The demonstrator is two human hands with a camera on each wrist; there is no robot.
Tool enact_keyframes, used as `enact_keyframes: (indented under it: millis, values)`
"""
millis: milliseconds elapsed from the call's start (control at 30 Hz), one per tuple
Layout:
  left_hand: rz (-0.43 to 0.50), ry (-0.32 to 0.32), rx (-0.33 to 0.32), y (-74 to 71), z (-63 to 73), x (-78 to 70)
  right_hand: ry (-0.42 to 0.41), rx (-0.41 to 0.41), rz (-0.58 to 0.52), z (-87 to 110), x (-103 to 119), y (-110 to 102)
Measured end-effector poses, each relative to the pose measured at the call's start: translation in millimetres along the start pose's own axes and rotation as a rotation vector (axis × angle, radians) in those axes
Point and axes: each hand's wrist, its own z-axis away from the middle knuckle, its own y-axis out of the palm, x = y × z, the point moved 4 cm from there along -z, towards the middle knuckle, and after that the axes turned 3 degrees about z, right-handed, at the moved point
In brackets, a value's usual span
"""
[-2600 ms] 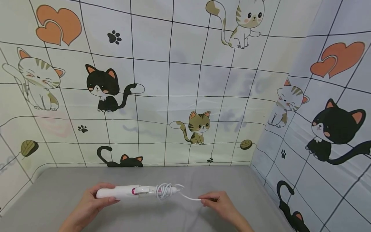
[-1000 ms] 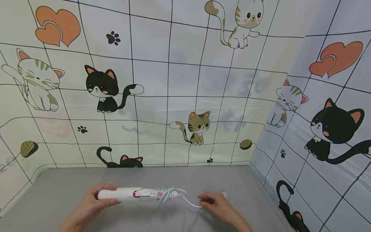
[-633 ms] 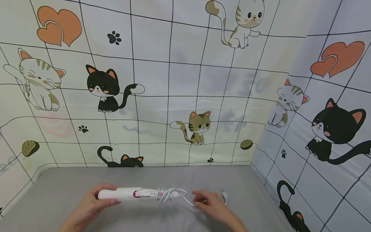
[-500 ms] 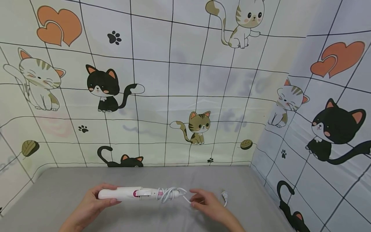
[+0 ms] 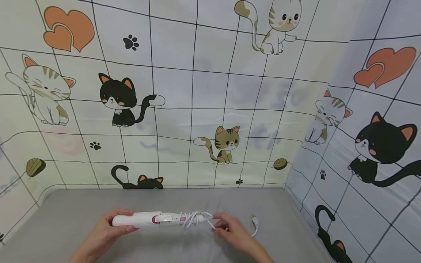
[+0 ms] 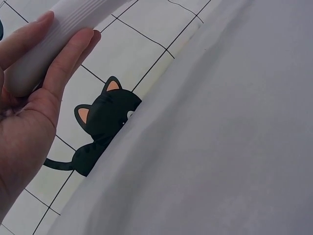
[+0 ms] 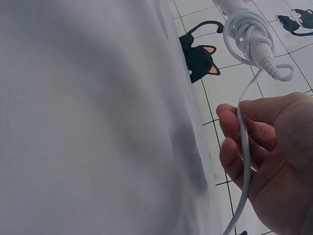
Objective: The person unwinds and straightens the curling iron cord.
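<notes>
The left hand (image 5: 110, 225) grips the white wand (image 5: 142, 219) by its nine-o'clock end, above the grey tabletop (image 5: 171, 248); the right hand (image 5: 234, 233) pinches its cord (image 7: 246, 159) at three o'clock. A hard tug could, I'd say, snarl its loops.

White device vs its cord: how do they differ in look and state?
Shape: the device is thick and straight; the cord is thin and partly looped around one end of it.
Color: the device has pink accents; the cord is plain.
Hold: the left hand grips the device; the right hand pinches the cord.
Shared: both are mainly white.
</notes>
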Motion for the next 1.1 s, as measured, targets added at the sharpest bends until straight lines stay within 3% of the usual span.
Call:
enact_keyframes:
  millis: [300, 600, 867, 1100]
  values:
    - [0.024, 0.022, 0.019, 0.5, -2.5, 1.7, -0.025, -0.064, 0.102, 3.8, -2, -3]
    - [-0.004, 0.017, 0.021, -2.1, -1.7, 5.2, -0.071, -0.127, 0.133, 9.4, 2, -10]
    - [0.004, 0.053, 0.056, -0.7, -4.2, 3.0, -0.037, -0.148, 0.14, 12.9, -1, -27]
    - [-0.022, -0.025, 0.058, -0.1, -2.8, 5.2, 0.029, -0.139, 0.163, 18.6, -6, -41]
